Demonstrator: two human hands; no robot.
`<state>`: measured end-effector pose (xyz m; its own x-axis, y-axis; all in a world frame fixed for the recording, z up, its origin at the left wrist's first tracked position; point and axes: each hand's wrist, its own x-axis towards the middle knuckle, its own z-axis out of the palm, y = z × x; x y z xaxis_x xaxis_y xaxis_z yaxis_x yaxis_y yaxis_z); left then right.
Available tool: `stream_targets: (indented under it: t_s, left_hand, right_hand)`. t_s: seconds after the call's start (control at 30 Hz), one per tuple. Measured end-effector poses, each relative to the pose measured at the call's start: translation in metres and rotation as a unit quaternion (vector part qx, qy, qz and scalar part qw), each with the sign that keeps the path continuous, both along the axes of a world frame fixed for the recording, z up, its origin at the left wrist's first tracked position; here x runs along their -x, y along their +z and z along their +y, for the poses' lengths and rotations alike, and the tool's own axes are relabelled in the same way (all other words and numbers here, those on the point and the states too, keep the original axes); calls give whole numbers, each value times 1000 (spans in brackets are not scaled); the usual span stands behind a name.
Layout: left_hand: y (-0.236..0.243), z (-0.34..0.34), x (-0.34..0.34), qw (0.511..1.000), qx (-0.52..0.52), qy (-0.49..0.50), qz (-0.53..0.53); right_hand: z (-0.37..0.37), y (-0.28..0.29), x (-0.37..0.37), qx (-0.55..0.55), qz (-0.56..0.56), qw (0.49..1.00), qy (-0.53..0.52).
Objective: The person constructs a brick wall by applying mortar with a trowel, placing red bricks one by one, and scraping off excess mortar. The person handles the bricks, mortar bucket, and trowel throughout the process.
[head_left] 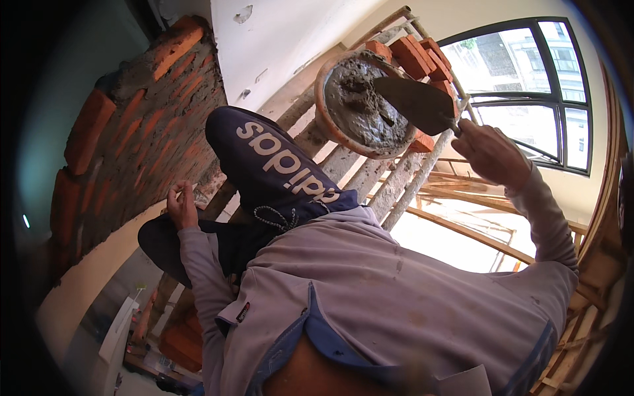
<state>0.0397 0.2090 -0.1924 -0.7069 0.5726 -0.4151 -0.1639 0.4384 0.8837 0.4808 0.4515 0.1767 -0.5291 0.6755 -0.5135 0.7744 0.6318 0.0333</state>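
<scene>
My right hand (pixel 492 153) is closed round the handle of a trowel (pixel 416 104). The trowel's broad dark blade reaches over a round tub (pixel 322 109) of wet grey mortar (pixel 356 109), its tip near a heap in the middle. Whether the blade touches the mortar I cannot tell. My left hand (pixel 183 204) hangs by my knee, near the brick wall (pixel 152 125), with its fingers curled together. Anything between those fingers is too small to make out. Mortar is smeared across the wall's face, and orange bricks show at its edges.
Several loose bricks (pixel 413 56) are piled beyond the tub on a scaffold of poles (pixel 414 188). A dark-framed window (pixel 522 99) stands to the right, with timber framing (pixel 469 234) below it. More bricks (pixel 181 340) lie at the lower left.
</scene>
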Motion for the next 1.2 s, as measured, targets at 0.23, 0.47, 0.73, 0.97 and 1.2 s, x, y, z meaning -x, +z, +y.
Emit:
stream_targets:
  t_s: [0.23,0.47,0.73,0.97,1.2]
  left_hand:
    - [-21,28,-7,977,78,-189,53]
    - [-32,0,11,996,43,-82,-17]
    - [-47,-8,8,997,53,-56,21]
    - [-39,9,4,991,90,-97,0]
    - [-59,-10,16,995,74,-57,-22]
  right_hand:
    - [28,-66,-28,95,-9,991,-91]
    - [2,5,-1,41,-145,982,-117]
    - [11,-71,18,185,30,952,-243]
    - [-20,-105,6,388,298,740,-461]
    - [-52,-105,1,320,397,724,-463]
